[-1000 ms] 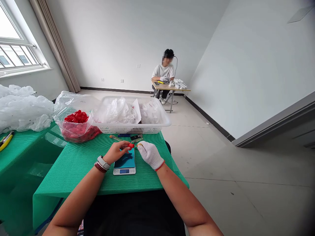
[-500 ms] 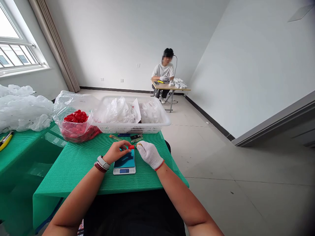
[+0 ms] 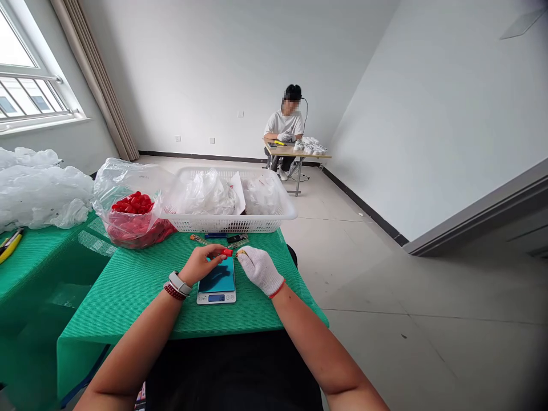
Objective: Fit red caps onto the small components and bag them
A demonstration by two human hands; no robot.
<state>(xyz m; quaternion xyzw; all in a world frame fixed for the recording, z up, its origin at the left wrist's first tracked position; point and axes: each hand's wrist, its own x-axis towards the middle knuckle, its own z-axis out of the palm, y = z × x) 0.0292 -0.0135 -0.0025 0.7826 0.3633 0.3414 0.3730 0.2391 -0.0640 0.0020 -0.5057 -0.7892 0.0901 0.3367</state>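
My bare left hand [image 3: 203, 263], with a watch and beads at its wrist, pinches a small red plastic piece [image 3: 227, 252] between thumb and fingertips. The piece is held above the back edge of a digital kitchen scale [image 3: 216, 278] with a blue-green plate and a lit display. Just to the right, my right hand [image 3: 258, 269] wears a white knitted glove. Its fingers are closed around a small yellowish thing [image 3: 241, 252], mostly hidden, its tip pointing at the red piece. A narrow gap appears between the two.
Several lighter-like items [image 3: 237, 238] lie behind my hands. A white basket [image 3: 231, 224] holds plastic bags. Left of it stands a clear bag of red pieces [image 3: 136, 220]. Yellow-handled pliers [image 3: 11, 246] rest at far left. Across the room a person [image 3: 284, 123] sits at a table.
My left hand has raised the red piece slightly and turned it, so its end faces the right hand. The gloved right hand has barely moved.
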